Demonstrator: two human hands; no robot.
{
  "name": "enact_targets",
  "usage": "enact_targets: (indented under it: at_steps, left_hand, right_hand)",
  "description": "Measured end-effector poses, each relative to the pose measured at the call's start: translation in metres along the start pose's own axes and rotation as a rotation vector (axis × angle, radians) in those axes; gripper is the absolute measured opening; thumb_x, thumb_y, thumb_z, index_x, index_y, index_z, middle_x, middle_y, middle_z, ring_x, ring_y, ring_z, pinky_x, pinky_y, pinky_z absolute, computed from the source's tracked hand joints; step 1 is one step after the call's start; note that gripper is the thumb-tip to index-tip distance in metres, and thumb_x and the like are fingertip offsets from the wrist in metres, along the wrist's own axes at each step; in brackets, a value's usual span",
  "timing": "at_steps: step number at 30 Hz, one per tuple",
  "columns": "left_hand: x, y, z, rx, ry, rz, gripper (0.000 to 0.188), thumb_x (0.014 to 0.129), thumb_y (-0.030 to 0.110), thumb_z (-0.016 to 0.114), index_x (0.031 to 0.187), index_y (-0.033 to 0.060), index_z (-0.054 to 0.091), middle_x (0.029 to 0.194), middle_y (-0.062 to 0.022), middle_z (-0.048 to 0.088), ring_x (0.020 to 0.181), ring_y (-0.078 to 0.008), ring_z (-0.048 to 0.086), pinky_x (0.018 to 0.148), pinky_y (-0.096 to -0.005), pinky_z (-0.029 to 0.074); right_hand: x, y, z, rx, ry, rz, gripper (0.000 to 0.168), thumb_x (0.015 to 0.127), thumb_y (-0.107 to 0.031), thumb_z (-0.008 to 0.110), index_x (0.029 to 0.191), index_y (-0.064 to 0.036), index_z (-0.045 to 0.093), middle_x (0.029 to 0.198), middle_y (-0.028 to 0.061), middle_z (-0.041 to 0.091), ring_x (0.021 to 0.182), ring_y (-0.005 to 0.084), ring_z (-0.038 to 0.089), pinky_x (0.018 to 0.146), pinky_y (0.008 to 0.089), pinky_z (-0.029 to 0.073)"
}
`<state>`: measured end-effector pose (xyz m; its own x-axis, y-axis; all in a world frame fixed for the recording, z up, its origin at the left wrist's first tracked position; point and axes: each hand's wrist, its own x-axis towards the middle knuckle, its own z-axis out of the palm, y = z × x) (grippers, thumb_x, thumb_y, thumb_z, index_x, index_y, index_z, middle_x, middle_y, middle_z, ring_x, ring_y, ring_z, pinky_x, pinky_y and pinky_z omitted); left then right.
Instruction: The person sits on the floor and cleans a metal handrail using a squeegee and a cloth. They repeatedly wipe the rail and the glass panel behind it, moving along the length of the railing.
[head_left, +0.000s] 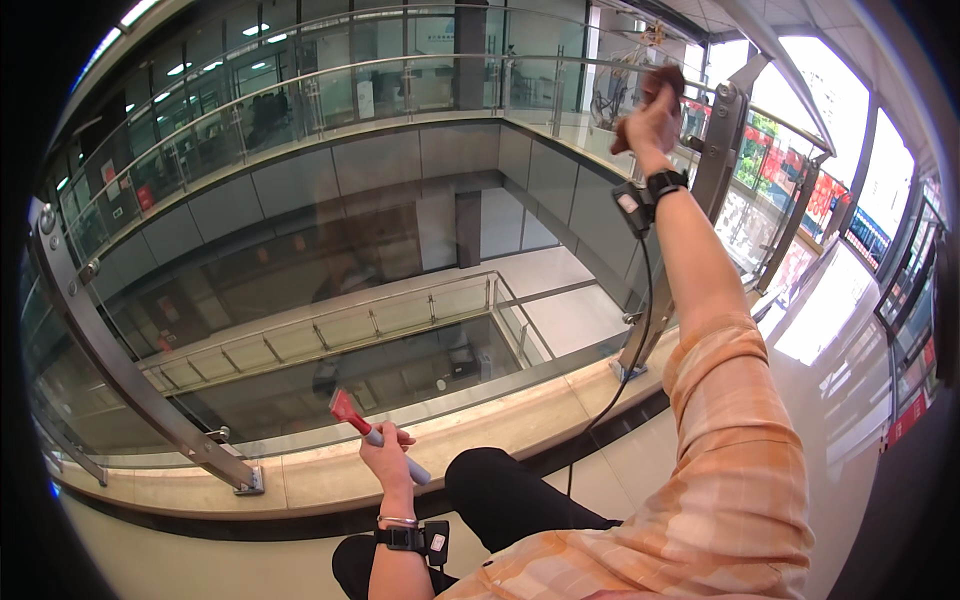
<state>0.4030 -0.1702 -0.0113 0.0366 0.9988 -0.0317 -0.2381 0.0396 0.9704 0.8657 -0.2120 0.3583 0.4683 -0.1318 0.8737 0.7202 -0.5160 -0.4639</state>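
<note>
My left hand grips the grey handle of a scraper, whose red head points up and away over the stone ledge. Up at the right, my right hand is raised with a reddish-brown cloth bunched in its fingers, near the top of a metal railing post. In front of me stands a large clear glass panel of the balustrade, and whether the cloth touches glass cannot be told. Each wrist carries a strapped black device.
A beige stone ledge runs along the foot of the glass. Another steel post stands at the left. Beyond the glass is an open atrium with a lower floor. My bent knees are close to the ledge, and a black cable hangs from my right wrist.
</note>
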Motion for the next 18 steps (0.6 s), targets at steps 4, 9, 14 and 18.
enact_targets:
  at_steps: [4,9,14,18]
  left_hand:
    - [-0.009,-0.01,-0.003,0.035,0.057,0.028,0.012,0.089,0.012,0.055,0.082,0.0035,0.052,0.061,-0.0059,0.059,0.051,-0.0164,0.061,0.047,-0.0237,0.042]
    - [-0.022,-0.029,0.01,0.08,0.091,0.054,0.011,0.089,0.012,0.054,0.084,0.0031,0.052,0.061,-0.006,0.059,0.051,-0.0168,0.06,0.047,-0.0241,0.043]
    - [-0.038,-0.043,0.021,0.117,0.155,0.045,0.01,0.089,0.013,0.053,0.085,0.003,0.052,0.061,-0.0057,0.059,0.051,-0.0166,0.06,0.047,-0.0247,0.043]
    - [-0.047,-0.045,0.019,0.142,0.198,0.076,0.011,0.089,0.013,0.053,0.084,0.0028,0.052,0.061,-0.0058,0.058,0.051,-0.0166,0.06,0.047,-0.0249,0.043]
  right_hand:
    - [-0.037,-0.073,-0.005,0.219,0.111,-0.557,0.067,0.075,-0.012,0.063,0.134,-0.031,0.038,0.122,0.0133,0.045,0.109,0.0376,0.05,0.085,0.0457,0.049]
    - [0.001,-0.029,-0.006,0.246,0.021,-0.519,0.062,0.077,-0.013,0.058,0.134,-0.029,0.038,0.123,0.0163,0.046,0.111,0.0393,0.047,0.084,0.0489,0.048]
    - [0.062,0.048,-0.001,0.13,-0.102,0.19,0.068,0.084,-0.029,0.056,0.142,-0.02,0.021,0.119,0.0273,0.046,0.109,0.0405,0.049,0.087,0.0487,0.045]
    - [0.021,0.038,0.003,0.239,-0.15,0.008,0.066,0.083,-0.028,0.058,0.14,-0.018,0.028,0.116,0.0263,0.049,0.107,0.0414,0.051,0.084,0.0519,0.046]
